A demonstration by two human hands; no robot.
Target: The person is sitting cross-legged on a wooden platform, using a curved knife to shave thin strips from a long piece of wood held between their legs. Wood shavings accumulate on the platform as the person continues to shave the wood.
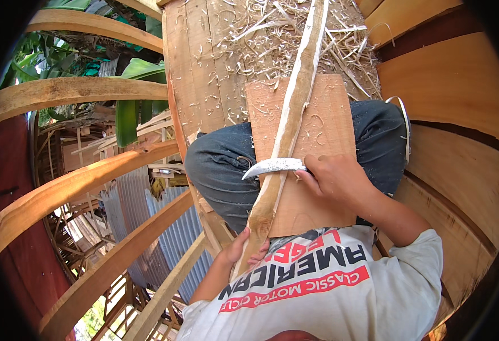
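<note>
A long strip of wood or cane [286,133], brown along its middle with pale shaved edges, runs from my waist up past my knees. My left hand [248,248] is wrapped round its lower end, close to my shirt. In my right hand [330,179] is a knife with a curved, whitish blade [275,165]; the fist hides its handle. The blade lies across the strip, its tip pointing left. Beneath the strip, a flat reddish-brown board [332,131] rests over my lap, with a few curled shavings on it.
Thin pale shavings [261,40] are heaped on the plank floor [204,62] beyond my knees. Wooden rails [90,187] line the left side, with corrugated metal sheets [175,227] and green leaves [141,69] outside. A plank wall [448,85] stands close on the right.
</note>
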